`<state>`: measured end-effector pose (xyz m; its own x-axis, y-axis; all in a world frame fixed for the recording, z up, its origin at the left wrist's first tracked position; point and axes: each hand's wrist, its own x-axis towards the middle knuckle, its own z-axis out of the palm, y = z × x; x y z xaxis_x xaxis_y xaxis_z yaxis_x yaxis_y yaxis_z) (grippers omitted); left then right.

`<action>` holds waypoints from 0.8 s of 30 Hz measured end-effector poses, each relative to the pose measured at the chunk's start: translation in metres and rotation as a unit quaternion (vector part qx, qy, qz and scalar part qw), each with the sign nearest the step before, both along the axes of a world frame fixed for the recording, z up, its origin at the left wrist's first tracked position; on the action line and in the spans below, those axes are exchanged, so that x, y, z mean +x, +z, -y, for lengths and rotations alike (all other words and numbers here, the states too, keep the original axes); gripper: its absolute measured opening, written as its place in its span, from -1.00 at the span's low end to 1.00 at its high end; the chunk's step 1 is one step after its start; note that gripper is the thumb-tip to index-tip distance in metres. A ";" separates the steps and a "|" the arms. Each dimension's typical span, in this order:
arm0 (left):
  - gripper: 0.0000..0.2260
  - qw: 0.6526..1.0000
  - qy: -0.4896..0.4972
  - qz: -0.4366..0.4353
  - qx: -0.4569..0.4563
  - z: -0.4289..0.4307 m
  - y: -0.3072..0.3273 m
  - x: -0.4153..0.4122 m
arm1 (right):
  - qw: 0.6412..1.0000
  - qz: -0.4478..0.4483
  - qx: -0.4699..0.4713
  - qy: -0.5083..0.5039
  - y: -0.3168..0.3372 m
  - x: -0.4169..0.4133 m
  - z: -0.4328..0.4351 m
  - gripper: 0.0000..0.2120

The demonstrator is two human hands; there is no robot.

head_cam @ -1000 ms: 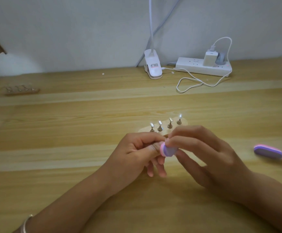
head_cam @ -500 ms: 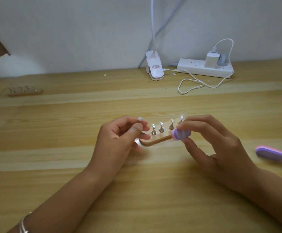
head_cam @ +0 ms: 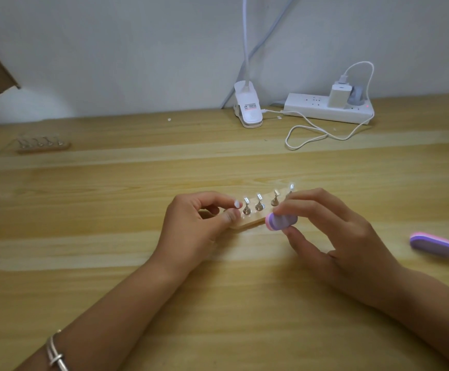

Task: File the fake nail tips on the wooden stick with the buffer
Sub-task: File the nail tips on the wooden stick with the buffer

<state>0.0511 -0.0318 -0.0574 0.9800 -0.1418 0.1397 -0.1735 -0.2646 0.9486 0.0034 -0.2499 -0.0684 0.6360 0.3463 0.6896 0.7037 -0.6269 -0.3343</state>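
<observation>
Pinching fingers, left: the left hand [head_cam: 199,226] has forefinger and thumb curled close on a small white nail tip [head_cam: 236,204] at the left end of the wooden stick [head_cam: 250,222]. Whether that tip sits on its peg or is lifted off cannot be told.
Right fingers: the right hand [head_cam: 333,236] grips the buffer [head_cam: 282,222], thumb below and fingers on top, with its pink-and-purple end turned toward the left hand.
Buffer and tip: apart. The buffer hangs just in front of the stick's right half and touches no tip that shows.
Stick: lies on the tabletop [head_cam: 137,263] between the two hands.
Row: four more tips [head_cam: 275,193] stand on metal pegs [head_cam: 259,206] along the stick.
Progress: no filing contact at this moment. The tips are too small to show which are done, so this looks like a pause between tips, with the pinched one likely next under the buffer.
Further out: a second buffer [head_cam: 433,244] lies well off to the right. Another stick of tips [head_cam: 42,143] lies far left, and a lamp clip [head_cam: 247,108] and power strip [head_cam: 327,109] stand by the wall.
</observation>
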 end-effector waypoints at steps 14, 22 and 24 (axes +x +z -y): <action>-0.84 0.992 0.042 0.058 0.106 0.000 0.001 -0.002 | 1.000 0.004 -0.008 0.004 0.000 0.001 0.000 -0.83; -0.84 0.958 0.045 0.209 0.194 0.001 0.011 -0.007 | 1.000 0.000 -0.013 0.010 0.001 0.001 -0.001 -0.83; -0.87 0.958 0.045 0.200 0.198 0.001 0.009 -0.005 | 1.000 0.001 -0.016 0.007 0.001 0.001 -0.001 -0.81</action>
<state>0.0461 -0.0324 -0.0483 0.8697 -0.1781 0.4603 -0.4621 -0.6214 0.6327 0.0041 -0.2485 -0.0678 0.6299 0.3772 0.6789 0.7130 -0.6275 -0.3129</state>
